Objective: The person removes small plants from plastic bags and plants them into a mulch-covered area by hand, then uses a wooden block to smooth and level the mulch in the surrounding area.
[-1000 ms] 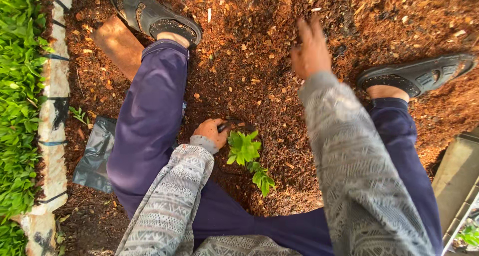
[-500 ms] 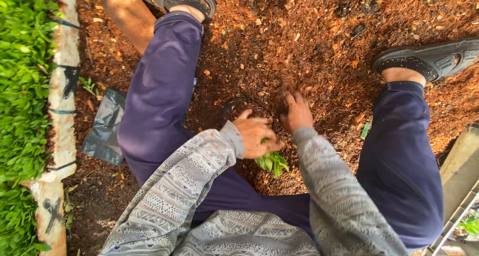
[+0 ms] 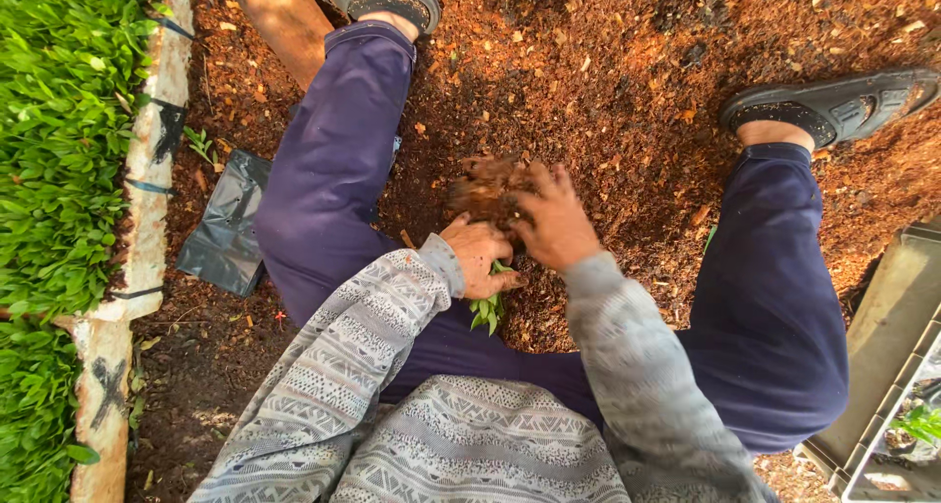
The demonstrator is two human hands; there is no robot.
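I sit on red-brown mulch soil (image 3: 627, 91) with my legs in dark blue trousers spread apart. A small green seedling (image 3: 487, 310) stands in the soil between my thighs. My left hand (image 3: 478, 256) is closed around the seedling's stem at its base. My right hand (image 3: 554, 219) lies just beside it, fingers spread and blurred, pushing a clump of loose soil (image 3: 487, 181) toward the plant. Only the seedling's lower leaves show below my left hand.
A white painted border (image 3: 147, 199) edges a bed of green plants (image 3: 59, 150) on the left. An empty black plastic bag (image 3: 227, 230) lies by my left thigh. A grey crate (image 3: 887, 366) with a seedling stands at the right. My sandals (image 3: 833, 106) rest on the mulch.
My right hand came back from far out on the mulch to the seedling and now rakes soil in. My left hand stayed on the plant. The view shifted slightly.
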